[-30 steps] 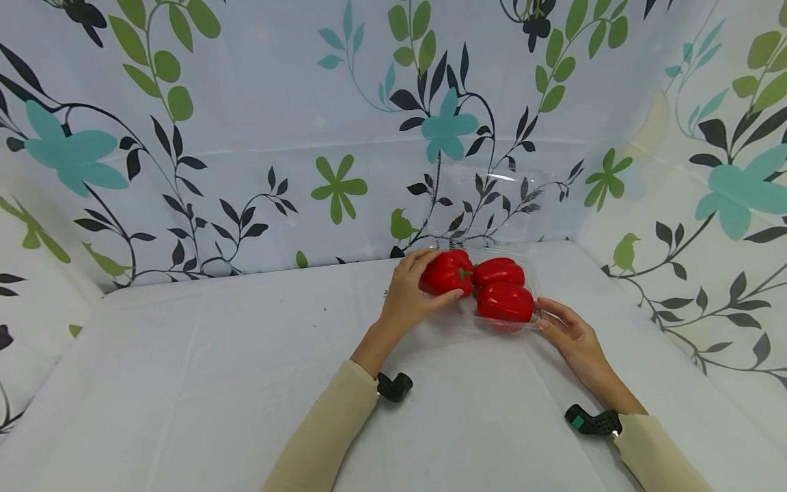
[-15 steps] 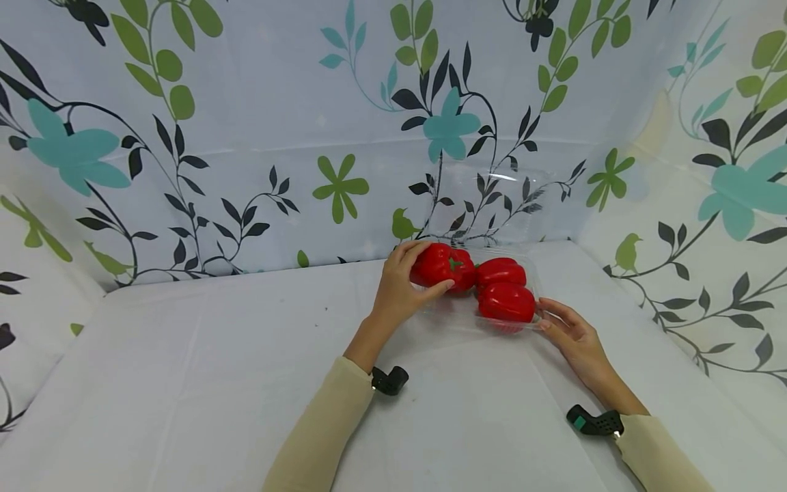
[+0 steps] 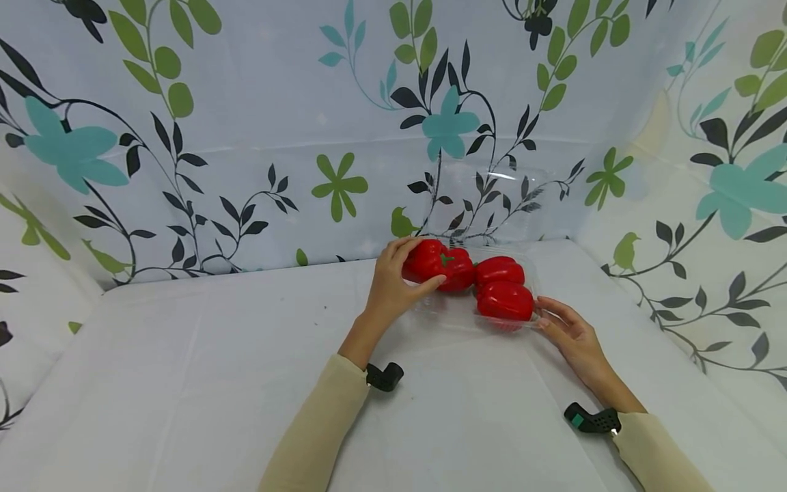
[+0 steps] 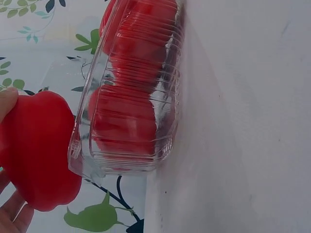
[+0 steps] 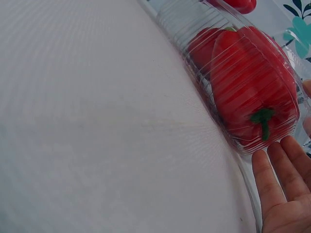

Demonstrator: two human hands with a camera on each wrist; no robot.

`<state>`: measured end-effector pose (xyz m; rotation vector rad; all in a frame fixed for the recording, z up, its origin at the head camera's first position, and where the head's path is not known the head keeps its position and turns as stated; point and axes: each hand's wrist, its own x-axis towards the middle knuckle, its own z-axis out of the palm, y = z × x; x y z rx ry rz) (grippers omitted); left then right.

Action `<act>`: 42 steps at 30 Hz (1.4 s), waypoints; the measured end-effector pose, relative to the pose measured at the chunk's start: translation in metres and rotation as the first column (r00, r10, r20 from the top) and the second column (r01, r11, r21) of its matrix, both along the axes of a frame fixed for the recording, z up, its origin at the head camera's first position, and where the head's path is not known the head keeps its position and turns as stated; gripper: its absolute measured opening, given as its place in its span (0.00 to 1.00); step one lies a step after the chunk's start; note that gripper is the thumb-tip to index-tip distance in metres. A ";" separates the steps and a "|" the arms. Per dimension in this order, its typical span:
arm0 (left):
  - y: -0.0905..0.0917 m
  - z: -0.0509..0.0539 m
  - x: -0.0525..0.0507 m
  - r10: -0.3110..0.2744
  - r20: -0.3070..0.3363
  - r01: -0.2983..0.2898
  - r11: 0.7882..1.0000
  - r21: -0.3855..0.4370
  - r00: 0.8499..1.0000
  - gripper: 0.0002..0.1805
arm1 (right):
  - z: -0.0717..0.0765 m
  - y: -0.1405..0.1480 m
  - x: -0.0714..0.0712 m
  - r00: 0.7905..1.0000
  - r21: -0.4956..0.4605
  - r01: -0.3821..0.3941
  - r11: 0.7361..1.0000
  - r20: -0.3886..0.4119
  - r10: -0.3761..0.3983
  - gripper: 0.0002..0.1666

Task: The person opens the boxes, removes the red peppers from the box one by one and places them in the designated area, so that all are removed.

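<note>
My left hand (image 3: 390,280) grips a red bell pepper (image 3: 423,261) between thumb and fingers, at the left end of a clear plastic clamshell container (image 3: 430,309). In the left wrist view this bell pepper (image 4: 41,150) hangs outside the container's wall (image 4: 141,167), above its rim. Three more red peppers sit inside: one at the left (image 3: 460,272), one at the back (image 3: 499,270) and one at the front right (image 3: 505,301). My right hand (image 3: 572,338) touches the container's right end; in the right wrist view its fingers (image 5: 286,170) are straight beside the ribbed wall.
The container's transparent lid (image 3: 492,198) stands raised at the back, against the leaf-patterned cloth wall (image 3: 258,123). A white cloth (image 3: 215,383) covers the table. Another patterned cloth wall (image 3: 695,273) rises on the right.
My left hand has moved left, carrying the bell pepper out toward the container's left edge. Another pepper now shows behind it. The right hand has stayed at the container's right end.
</note>
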<state>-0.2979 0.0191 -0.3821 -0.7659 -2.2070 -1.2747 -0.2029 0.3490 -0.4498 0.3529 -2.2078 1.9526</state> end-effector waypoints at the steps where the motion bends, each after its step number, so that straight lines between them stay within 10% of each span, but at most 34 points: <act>1: -0.001 0.000 0.000 0.006 -0.001 -0.006 1.000 0.000 1.000 0.37 | 0.000 0.000 -0.001 1.000 0.007 0.003 1.000 0.001 -0.003 0.28; 42: -0.022 -0.005 -0.010 0.098 0.080 -0.102 0.994 0.038 0.992 0.38 | 0.001 -0.001 0.001 1.000 0.000 0.014 1.000 0.013 -0.014 0.28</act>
